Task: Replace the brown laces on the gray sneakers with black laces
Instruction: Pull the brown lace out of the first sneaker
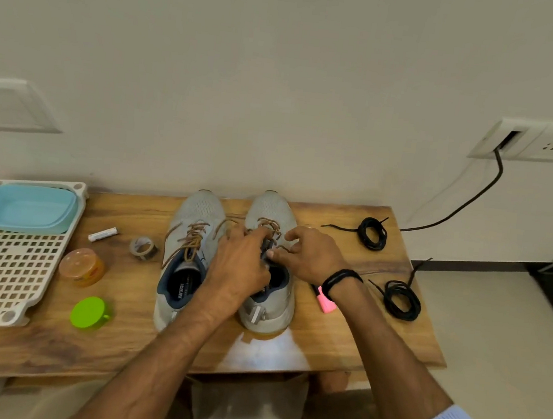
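Ideally the crossings get slackened from the collar end toward the toe, each side drawn out one eyelet at a time; yanking the full length risks snagging the tips. Both hands were on the gray sneaker (270, 208) mid-way along the wooden table (339, 337), over its tongue. The left hand (241, 260) was curled, fingertips pinching the brown lace (266, 223) near the upper eyelets. The right hand (311, 254), at its 3 o'clock, was half-curled, with thumb and forefinger apparently nipping the same lace; exact contact was hard to tell. The second sneaker (199, 207) sat just beside at 9 o'clock, laced in brown. A black lace coil (373, 233) lay at 2 o'clock and a second coil (402, 299) at 3 o'clock, both untouched.
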Motion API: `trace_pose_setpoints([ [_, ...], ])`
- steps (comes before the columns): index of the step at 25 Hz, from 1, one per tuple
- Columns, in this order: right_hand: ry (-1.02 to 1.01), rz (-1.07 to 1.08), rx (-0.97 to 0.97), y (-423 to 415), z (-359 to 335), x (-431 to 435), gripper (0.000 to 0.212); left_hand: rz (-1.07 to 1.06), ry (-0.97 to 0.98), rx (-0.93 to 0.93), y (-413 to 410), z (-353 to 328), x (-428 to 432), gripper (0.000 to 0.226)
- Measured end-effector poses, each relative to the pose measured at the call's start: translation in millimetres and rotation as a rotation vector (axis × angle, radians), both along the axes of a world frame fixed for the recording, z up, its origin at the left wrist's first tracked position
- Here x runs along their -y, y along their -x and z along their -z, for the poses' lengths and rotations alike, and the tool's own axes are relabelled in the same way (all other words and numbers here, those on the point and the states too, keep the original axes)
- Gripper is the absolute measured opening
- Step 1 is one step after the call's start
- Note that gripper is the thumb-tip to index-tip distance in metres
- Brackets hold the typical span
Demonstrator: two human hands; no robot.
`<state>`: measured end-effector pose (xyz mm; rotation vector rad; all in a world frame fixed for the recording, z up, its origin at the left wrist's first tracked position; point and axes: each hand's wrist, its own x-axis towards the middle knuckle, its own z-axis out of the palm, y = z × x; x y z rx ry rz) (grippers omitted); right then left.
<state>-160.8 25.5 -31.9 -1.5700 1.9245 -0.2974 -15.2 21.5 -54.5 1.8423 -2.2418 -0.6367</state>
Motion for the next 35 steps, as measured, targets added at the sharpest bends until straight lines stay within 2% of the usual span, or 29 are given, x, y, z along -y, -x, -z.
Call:
trace_pose_setpoints([
  [2, -0.01, 0.038, -0.026, -3.9, 0.1, 2.2, 0.065, 0.011, -0.028, -0.03, -5.1, -1.1, 2.0, 0.062],
  [6, -0.025, 0.114, -0.078, -1.3, -5.6, -2.1, 0.053, -0.065, -0.042, -0.063, -14.4, -8.3, -1.6, 0.062],
  [12, -0.054, 0.253, 0.04, 11.1, 2.2, 1.2, 0.033, -0.16, -0.021, -0.071, -11.0, -17.6, -4.3, 0.046],
  [16, 0.022, 0.246, 0.133, 8.9, 9.7, -1.1, 0.018, -0.084, -0.076, -0.016, -8.4, -20.8, -9.3, 0.059],
  [18, 0.042, 0.258, 0.17, 9.9, 9.5, -3.1, 0.019, -0.077, 0.013, -0.009, -1.5, -23.6, -11.2, 0.064],
  [22, 0.049, 0.329, 0.273, 13.5, 9.9, -6.0, 0.034, 0.038, 0.324, -0.054, 13.8, -16.5, -5.3, 0.032],
  [24, 0.041, 0.366, 0.349, 14.0, 10.7, -4.7, 0.041, 0.062, 0.353, -0.039, 18.8, -7.1, -1.4, 0.021],
  [28, 0.012, 0.438, 0.475, 16.7, 13.9, -2.5, 0.037, 0.087, 0.365, -0.03, 23.2, -0.3, -0.1, 0.011],
  [30, -0.016, 0.49, 0.511, 21.1, 15.7, -2.5, 0.036, -0.064, 0.32, -0.151, 18.5, -4.7, 1.1, 0.005],
  [33, -0.043, 0.553, 0.547, 27.1, 15.7, -2.1, 0.033, -0.374, 0.267, -0.296, 5.4, -9.3, 6.1, 0.008],
  [35, -0.041, 0.545, 0.535, 28.2, 15.5, -1.5, 0.029, -0.345, 0.252, -0.306, 6.8, -10.5, 2.5, 0.025],
])
